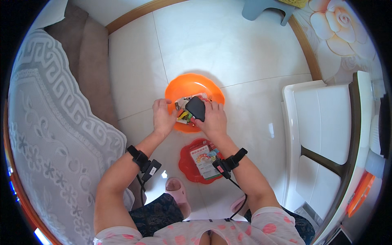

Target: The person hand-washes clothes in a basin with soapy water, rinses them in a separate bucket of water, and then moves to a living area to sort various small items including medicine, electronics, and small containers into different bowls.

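Observation:
A round orange plastic basin (191,84) with a scalloped rim stands on the floor in front of me. Inside it lies a jumble of small items (183,114), among them printed paper or card and green, yellow and red pieces too small to name. My right hand (215,119) grips a flat black object with rounded corners (195,107), held over the jumble; what it is I cannot tell. At the basin's left rim is my left hand (163,118), thumb and fingers apart, with nothing visible between them.
Nearer my feet, a red scalloped tray (186,165) carries a printed booklet or packet (205,162). A sofa with a lace cover (61,122) borders the left side. White cabinet furniture (324,122) stands at right, a grey-blue stool (266,9) farther off. Cables hang from both wrist straps.

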The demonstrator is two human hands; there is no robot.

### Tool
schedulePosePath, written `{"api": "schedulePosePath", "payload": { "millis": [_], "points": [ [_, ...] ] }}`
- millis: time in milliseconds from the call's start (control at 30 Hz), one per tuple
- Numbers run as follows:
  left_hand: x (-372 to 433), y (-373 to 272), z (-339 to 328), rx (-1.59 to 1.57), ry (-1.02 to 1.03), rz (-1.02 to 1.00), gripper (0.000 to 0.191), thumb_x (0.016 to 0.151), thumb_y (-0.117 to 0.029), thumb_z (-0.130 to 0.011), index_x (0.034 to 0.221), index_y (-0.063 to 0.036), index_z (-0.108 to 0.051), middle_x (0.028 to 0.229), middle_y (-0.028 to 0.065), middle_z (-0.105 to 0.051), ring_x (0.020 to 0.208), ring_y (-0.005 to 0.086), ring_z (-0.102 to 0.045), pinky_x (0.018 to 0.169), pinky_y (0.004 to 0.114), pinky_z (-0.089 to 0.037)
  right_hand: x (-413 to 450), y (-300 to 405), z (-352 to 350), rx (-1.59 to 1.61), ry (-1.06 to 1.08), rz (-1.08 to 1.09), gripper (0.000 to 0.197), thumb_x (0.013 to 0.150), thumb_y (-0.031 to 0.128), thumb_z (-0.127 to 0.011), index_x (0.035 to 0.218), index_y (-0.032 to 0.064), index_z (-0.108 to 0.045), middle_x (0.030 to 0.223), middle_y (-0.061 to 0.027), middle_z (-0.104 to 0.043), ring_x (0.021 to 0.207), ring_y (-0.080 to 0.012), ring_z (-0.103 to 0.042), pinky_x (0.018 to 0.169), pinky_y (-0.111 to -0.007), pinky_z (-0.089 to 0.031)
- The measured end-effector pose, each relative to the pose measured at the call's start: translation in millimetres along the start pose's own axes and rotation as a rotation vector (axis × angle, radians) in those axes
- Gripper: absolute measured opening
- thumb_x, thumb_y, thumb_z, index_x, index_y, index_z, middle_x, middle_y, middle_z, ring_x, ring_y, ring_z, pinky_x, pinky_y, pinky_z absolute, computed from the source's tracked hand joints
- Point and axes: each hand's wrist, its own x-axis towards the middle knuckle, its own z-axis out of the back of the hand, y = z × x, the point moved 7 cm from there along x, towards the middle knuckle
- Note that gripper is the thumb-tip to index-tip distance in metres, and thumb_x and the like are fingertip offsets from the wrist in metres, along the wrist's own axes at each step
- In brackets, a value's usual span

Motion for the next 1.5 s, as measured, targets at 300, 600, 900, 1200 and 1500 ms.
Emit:
{"api": "schedulePosePath", "payload": {
  "millis": [300, 600, 900, 1200, 1500],
  "points": [
    [-22.8, 59.1, -37.8, -0.247, 0.216, 0.432, 0.042, 0.081, -0.007, -0.065, 0.119, 0.0032, -0.049, 0.104, 0.0153, -0.060, 0.091, 0.0230, -0.063, 0.074, 0.034, -0.054, -24.4, -46.0, 29.7, 0.159, -0.154, -0.040, 0.055, 0.073, 0.022, -0.074, 0.120, 0.0030, -0.053, 0.119, -0.0155, -0.052, 0.113, -0.0325, -0.047, 0.094, -0.039, -0.042],
    [-41.7, 57.5, -58.7, -0.605, 0.451, 0.685, 0.028, 0.084, 0.006, -0.052, 0.111, 0.0048, -0.054, 0.099, 0.0134, -0.064, 0.078, 0.0231, -0.069, 0.063, 0.034, -0.060, -52.6, -101.7, -26.7, 0.619, 0.039, -0.442, 0.049, 0.083, 0.020, -0.066, 0.124, -0.0003, -0.049, 0.109, -0.0159, -0.061, 0.088, -0.0238, -0.063, 0.077, -0.034, -0.052],
    [-38.6, 5.3, -31.7, -0.826, 0.506, 0.576, 0.030, 0.082, 0.003, -0.050, 0.111, 0.0041, -0.056, 0.100, 0.0132, -0.064, 0.078, 0.0234, -0.068, 0.063, 0.036, -0.061, -42.1, -101.2, 36.5, 1.013, 0.076, -0.732, 0.042, 0.095, 0.033, -0.049, 0.122, 0.0009, -0.049, 0.096, -0.0100, -0.063, 0.070, -0.0157, -0.063, 0.064, -0.030, -0.054],
    [8.2, -120.6, 54.6, -0.990, 0.260, 0.343, 0.024, 0.087, -0.009, -0.053, 0.107, -0.0001, -0.061, 0.085, 0.0038, -0.065, 0.070, 0.0101, -0.063, 0.056, 0.026, -0.054, -42.9, -60.1, 209.3, 0.956, -0.023, -0.458, 0.037, 0.093, 0.021, -0.051, 0.121, -0.0017, -0.045, 0.090, -0.0142, -0.063, 0.065, -0.0186, -0.065, 0.059, -0.029, -0.056],
    [-10.9, -275.1, 123.4, -1.295, 0.402, 0.108, 0.034, 0.096, -0.023, -0.050, 0.124, -0.0036, -0.053, 0.109, 0.0052, -0.063, 0.093, 0.0118, -0.062, 0.075, 0.029, -0.054, -135.1, -39.1, 351.7, 1.131, -0.132, -0.503, 0.039, 0.094, 0.017, -0.050, 0.127, -0.0002, -0.037, 0.101, -0.0164, -0.061, 0.081, -0.0224, -0.066, 0.073, -0.035, -0.057]
  ]
}}
